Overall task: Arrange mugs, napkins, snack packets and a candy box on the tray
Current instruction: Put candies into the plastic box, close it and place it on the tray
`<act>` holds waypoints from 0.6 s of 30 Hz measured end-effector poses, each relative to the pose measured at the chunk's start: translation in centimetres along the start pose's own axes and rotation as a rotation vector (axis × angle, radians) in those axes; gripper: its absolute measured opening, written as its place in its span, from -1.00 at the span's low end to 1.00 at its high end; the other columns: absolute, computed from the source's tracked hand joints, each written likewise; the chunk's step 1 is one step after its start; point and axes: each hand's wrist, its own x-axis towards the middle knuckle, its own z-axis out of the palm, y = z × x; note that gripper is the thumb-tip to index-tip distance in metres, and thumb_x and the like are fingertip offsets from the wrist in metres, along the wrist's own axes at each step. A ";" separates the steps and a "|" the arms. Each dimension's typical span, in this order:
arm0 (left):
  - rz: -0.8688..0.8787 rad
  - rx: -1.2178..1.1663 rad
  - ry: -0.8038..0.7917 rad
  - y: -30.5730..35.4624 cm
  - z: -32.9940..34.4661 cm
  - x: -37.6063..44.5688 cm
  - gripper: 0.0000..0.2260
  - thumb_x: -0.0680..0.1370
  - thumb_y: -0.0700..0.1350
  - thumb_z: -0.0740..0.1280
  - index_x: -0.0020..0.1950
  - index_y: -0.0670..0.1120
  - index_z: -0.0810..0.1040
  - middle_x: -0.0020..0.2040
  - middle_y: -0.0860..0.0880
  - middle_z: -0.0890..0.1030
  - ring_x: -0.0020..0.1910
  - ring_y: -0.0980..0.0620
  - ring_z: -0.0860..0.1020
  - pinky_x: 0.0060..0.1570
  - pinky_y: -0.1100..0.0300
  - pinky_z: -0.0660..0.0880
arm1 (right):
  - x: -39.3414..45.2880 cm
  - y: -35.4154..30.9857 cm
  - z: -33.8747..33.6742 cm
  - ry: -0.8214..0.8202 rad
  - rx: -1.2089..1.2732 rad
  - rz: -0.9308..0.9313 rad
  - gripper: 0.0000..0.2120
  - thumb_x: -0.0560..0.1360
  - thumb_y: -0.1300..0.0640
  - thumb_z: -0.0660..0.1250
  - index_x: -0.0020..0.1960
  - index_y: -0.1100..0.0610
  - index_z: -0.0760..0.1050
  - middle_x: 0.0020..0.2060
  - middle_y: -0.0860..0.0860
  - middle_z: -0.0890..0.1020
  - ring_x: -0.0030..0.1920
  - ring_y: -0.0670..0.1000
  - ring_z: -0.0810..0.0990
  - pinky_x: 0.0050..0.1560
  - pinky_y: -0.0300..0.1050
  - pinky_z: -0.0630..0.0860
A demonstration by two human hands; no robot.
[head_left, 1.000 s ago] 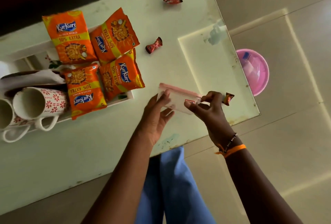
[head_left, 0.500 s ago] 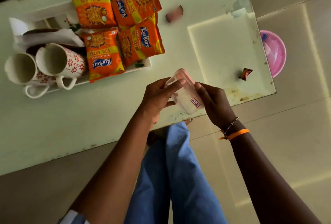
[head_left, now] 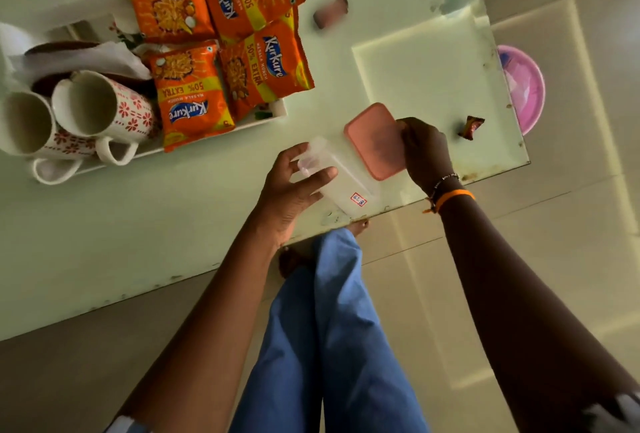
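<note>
My left hand (head_left: 294,187) grips a clear plastic candy box (head_left: 343,183) with a small red-edged sticker, near the table's front edge. My right hand (head_left: 424,150) holds the box's pink lid (head_left: 374,138), lifted off and just right of the box. The white tray (head_left: 277,110) at the upper left carries several orange Kurkure snack packets (head_left: 192,93), two white mugs with red flowers (head_left: 104,110) lying on their sides, and white napkins (head_left: 86,57). One wrapped candy (head_left: 470,126) lies to the right of my right hand, another (head_left: 330,12) farther back.
The pale green table (head_left: 422,62) ends at a corner on the right. A pink basin (head_left: 524,86) stands on the floor beyond that edge. Blue trouser legs (head_left: 332,328) and bare feet are below the table's front edge.
The pink lid has come off the box: my right hand has pulled it away to the right while my left hand keeps the clear box. The view has tilted downward.
</note>
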 end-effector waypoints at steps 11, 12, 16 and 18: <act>0.155 0.445 -0.042 1.7 3.6 1.3 -0.21 0.12 -0.07 0.54 0.30 0.03 0.31 0.32 -0.08 0.37 0.25 -0.01 0.41 0.10 0.18 0.51 | 1.6 4.7 -3.3 0.161 -0.297 0.218 -0.62 0.40 0.41 0.22 0.19 0.18 0.43 0.28 0.17 0.35 0.28 0.23 0.28 -0.05 0.01 0.51; 0.183 0.466 -0.040 1.8 4.0 1.5 -0.22 0.16 -0.14 0.55 0.32 0.02 0.30 0.33 -0.06 0.36 0.23 0.02 0.40 0.05 0.29 0.50 | 1.8 5.0 -3.5 0.153 -0.289 0.212 -0.65 0.40 0.44 0.19 0.14 0.23 0.45 0.24 0.20 0.37 0.23 0.23 0.34 -0.06 -0.01 0.49; 0.247 0.474 -0.021 2.4 5.6 1.9 -0.24 0.22 -0.30 0.52 0.33 0.01 0.28 0.33 0.00 0.36 0.25 0.05 0.37 0.10 0.23 0.53 | 2.3 4.0 -4.8 0.203 -0.073 0.168 -0.77 0.38 0.44 0.24 0.00 0.30 0.51 -0.04 0.18 0.47 0.01 0.21 0.52 -0.08 -0.06 0.43; 0.275 0.511 0.001 2.7 6.2 2.1 -0.23 0.22 -0.31 0.53 0.33 0.03 0.29 0.31 0.05 0.35 0.25 0.07 0.36 0.15 0.08 0.51 | 1.9 2.0 -5.2 0.239 0.065 0.054 -0.80 0.35 0.41 0.32 -0.03 0.30 0.52 -0.08 0.20 0.53 -0.10 0.13 0.56 -0.10 -0.11 0.49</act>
